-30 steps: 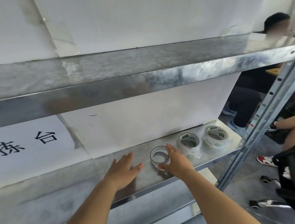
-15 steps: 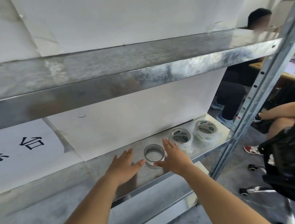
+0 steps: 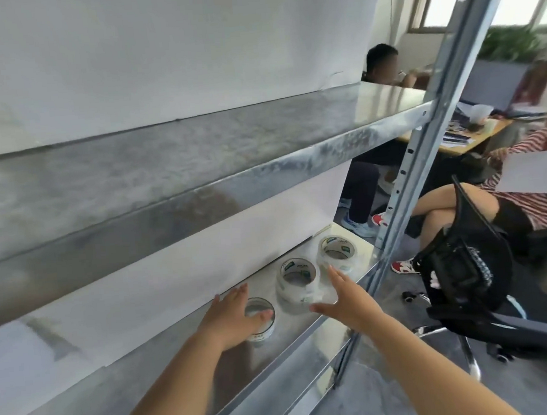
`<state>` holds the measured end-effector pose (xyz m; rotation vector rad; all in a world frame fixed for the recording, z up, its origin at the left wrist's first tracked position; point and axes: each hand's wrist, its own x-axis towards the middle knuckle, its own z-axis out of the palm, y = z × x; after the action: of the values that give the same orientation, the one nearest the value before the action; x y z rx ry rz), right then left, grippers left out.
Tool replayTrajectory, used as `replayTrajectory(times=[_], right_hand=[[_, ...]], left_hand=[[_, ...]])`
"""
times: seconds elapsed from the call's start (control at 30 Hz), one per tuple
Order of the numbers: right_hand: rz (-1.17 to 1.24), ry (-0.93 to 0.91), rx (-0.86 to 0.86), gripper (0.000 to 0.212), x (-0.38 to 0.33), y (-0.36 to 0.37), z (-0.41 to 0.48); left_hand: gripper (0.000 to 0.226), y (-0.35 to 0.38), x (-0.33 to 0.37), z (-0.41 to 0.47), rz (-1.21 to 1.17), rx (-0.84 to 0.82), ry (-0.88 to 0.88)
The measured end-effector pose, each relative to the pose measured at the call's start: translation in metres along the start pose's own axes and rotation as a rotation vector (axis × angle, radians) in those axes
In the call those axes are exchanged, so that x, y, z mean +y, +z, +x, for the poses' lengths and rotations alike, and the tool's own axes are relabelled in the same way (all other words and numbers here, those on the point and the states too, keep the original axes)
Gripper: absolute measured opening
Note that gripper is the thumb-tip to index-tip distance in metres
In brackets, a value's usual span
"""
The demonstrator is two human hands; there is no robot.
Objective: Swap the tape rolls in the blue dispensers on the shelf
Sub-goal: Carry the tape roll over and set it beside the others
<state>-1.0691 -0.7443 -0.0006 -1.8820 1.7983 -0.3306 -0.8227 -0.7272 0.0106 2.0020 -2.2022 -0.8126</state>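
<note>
- On the lower shelf (image 3: 287, 353), near its right end, three tape rolls lie flat in a row that runs away toward the upright post (image 3: 429, 123).
- Nearest is the thin roll (image 3: 263, 334), almost only a ring; the middle roll (image 3: 299, 280) and the far roll (image 3: 337, 251) are thicker, clear, with green print on the core.
- The left hand (image 3: 232, 318) is spread over the left side of the thin roll, fingers straight and the thumb lying across its opening. It seems to touch the rim, but the view does not show this for sure.
- The right hand (image 3: 348, 299) is also spread, fingers straight and apart, thumb pointing left. It holds nothing and is just beside the middle roll, with the fingertips near the far roll.
- White paper (image 3: 172, 274) covers the back of the rack, under the upper shelf (image 3: 196, 154).
- A black office chair (image 3: 466, 267) stands to the right of the post.
</note>
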Motion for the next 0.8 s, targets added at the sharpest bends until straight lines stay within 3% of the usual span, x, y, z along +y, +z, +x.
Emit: replayTrajectory(times=[0.17,0.5,0.8], right_hand=[[0.171,0.075,-0.003,0.103,0.009,0.004,0.004],[0.314,0.066,-0.139,0.123,0.007,0.008,0.041],[0.204,-0.024,-0.11,0.126,0.007,0.013,0.071]], left_hand=[[0.088,0.012,-0.009,0.017,-0.018,-0.016,0.019],[0.088,0.005,0.0,0.036,-0.053,-0.016,-0.084],[0.093,0.017,-0.015,0.055,-0.048,0.013,-0.06]])
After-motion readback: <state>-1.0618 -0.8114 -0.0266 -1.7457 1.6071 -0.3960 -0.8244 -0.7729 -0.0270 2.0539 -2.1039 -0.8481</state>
